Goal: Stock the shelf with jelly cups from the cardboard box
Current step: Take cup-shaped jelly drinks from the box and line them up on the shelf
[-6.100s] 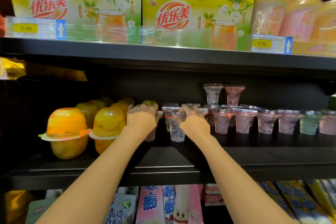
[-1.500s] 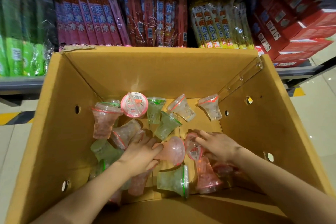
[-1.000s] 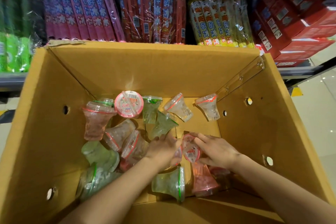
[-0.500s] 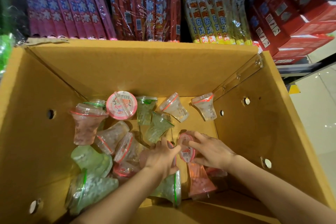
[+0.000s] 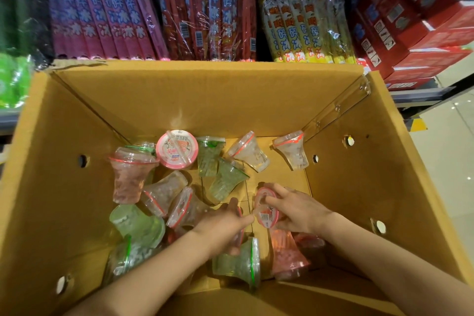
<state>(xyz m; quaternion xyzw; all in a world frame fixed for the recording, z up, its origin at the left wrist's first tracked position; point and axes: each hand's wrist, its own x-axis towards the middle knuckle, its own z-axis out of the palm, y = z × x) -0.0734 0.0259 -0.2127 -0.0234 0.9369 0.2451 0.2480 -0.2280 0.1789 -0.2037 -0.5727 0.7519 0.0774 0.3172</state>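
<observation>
Jelly cups (image 5: 225, 182) are scattered on the floor of the cardboard box (image 5: 379, 187). Right hand (image 5: 300, 210) has its fingers curled around a red-rimmed cup (image 5: 265, 213), and left hand (image 5: 223, 226) is wrapped over another cup just beside it, mostly hidden under the fingers.

Warm, even light from above fills the cardboard box (image 5: 77, 115) before me, my arms shadowing its near floor, while glare streaks the wrapped packets (image 5: 179, 20) at the top, and the dim corners bend and blur.
</observation>
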